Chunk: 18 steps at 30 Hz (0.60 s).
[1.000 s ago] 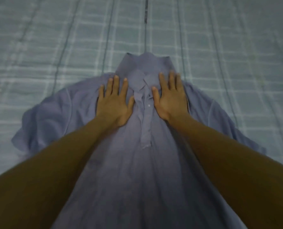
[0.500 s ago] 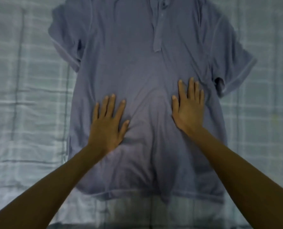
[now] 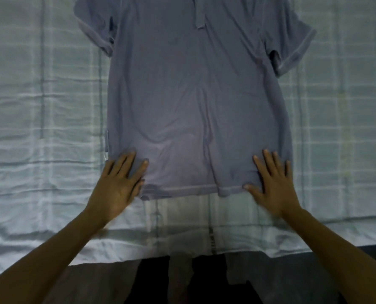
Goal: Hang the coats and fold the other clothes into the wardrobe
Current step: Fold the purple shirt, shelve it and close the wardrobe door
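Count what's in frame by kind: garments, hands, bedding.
polo shirt: 1
hands: 2, the left hand and the right hand, both flat at the shirt's bottom corners
checked bed sheet: 1
total: 4
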{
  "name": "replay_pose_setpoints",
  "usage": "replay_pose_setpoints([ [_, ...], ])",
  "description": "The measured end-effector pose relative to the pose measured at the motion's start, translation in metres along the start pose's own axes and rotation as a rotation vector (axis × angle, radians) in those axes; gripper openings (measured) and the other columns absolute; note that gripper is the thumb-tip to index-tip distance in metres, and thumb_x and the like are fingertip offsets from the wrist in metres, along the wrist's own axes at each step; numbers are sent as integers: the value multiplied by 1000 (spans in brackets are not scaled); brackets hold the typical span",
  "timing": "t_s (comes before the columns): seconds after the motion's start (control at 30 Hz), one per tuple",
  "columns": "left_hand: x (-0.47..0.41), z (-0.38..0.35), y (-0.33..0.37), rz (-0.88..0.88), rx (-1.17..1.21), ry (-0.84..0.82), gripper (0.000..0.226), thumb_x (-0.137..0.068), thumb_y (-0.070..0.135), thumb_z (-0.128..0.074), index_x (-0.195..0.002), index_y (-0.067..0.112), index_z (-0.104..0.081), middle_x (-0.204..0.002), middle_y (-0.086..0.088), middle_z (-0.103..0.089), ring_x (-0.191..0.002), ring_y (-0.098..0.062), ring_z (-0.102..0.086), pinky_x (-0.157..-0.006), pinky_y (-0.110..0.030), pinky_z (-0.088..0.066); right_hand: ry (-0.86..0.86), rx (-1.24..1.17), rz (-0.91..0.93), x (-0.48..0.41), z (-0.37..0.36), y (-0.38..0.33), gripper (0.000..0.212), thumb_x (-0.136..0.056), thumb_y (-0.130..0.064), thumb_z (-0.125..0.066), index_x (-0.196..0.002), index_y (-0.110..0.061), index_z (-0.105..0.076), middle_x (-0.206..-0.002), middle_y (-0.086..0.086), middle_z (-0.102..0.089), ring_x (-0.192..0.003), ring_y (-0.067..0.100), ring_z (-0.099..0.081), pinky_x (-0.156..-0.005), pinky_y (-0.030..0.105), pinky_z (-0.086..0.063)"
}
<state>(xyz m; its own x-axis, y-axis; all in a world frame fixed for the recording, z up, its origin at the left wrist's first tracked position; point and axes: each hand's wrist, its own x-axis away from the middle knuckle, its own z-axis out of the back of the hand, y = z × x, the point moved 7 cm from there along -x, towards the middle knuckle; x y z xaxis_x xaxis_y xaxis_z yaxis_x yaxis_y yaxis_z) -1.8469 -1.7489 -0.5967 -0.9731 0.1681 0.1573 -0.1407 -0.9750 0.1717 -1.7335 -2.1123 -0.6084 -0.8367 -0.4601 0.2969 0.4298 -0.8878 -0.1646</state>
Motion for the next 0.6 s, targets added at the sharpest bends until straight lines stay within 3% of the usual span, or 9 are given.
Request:
replay_pose_setpoints([
  [0.13,18,1,1,-116,19,-47,71,-85,59,-49,-134,7,-48,-114,-20,-53,-98,-37,-52,-83,-46,-39,60,-90,-50,12,2,1,67,-94,-59,-31,-146,-18,-29,-154,9,-26,-142,29,-22,-110,56,-23],
  [0.27,6,6,-8,-240,-72,-91,49,-73,27,-56,-118,9,-55,-103,-17,-58,-85,-34,-56,-76,-41,-39,14,-103,53,26,-1,6,76,-87,-57,-43,-148,-15,-26,-156,9,-19,-144,27,-17,-114,48,-20],
  [0.37,-9,9,-12,-202,-51,-99,39,-56,1,-67,-94,8,-61,-87,-13,-60,-72,-31,-55,-69,-37,-36,68,-89,38,19,5,11,59,-95,-42,-37,-144,-10,-35,-151,14,-32,-139,33,-30,-107,51,-33],
  [0.53,3,8,-12,-179,13,-142,42,-49,-6,-70,-89,6,-64,-81,-13,-60,-67,-30,-55,-64,-35,-44,108,-82,-20,17,7,14,49,-93,-20,-33,-137,-4,-45,-141,18,-46,-129,38,-44,-93,51,-46],
  [0.6,10,16,-16,-199,43,-124,30,-60,1,-62,-90,5,-64,-82,-15,-60,-68,-31,-55,-64,-34,-43,111,-77,-51,28,17,18,48,-90,-8,-38,-137,-5,-46,-140,18,-48,-126,39,-47,-85,49,-51],
])
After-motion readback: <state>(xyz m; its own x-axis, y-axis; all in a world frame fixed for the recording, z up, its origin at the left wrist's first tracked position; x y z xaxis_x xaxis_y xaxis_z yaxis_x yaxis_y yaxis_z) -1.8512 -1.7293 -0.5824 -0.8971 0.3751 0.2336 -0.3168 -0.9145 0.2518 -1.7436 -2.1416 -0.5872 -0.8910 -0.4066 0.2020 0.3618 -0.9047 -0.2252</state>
